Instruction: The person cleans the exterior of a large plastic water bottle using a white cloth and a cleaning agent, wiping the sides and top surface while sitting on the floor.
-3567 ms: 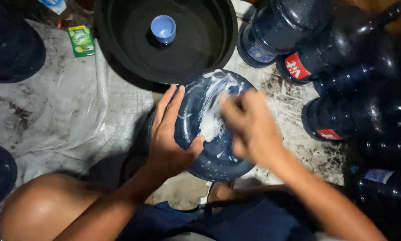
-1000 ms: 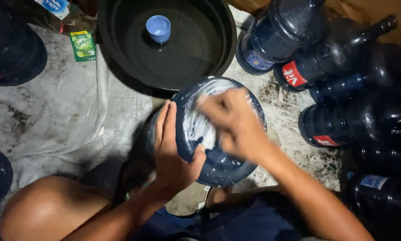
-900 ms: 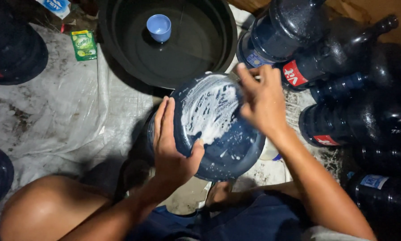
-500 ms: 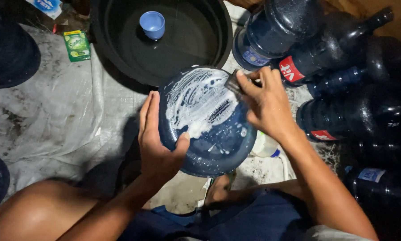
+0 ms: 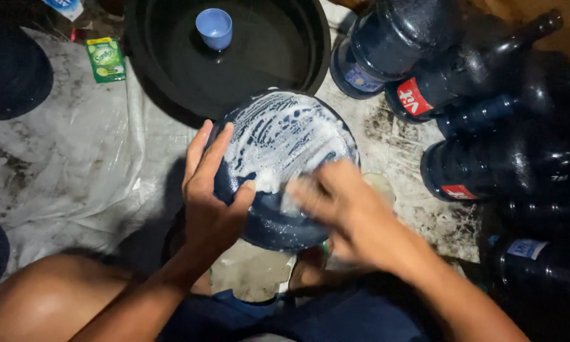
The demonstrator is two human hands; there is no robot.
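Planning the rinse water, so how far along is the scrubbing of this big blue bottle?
Done: white suds cover most of the upturned bottom of the blue bottle. In hand: the left hand grips its rim while the right hand, blurred, rubs the lower edge. Left: no rinsing shows; the black basin with a floating blue cup sits just behind. Several dark bottles lie at the right without suds.

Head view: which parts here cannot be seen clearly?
- Right hand: motion blur; what it holds is unclear.
- Soapy blue jug: only its bottom shows; the body is hidden below.
- Dark bottles: cut off by the right edge.
- Green sachet: too small.
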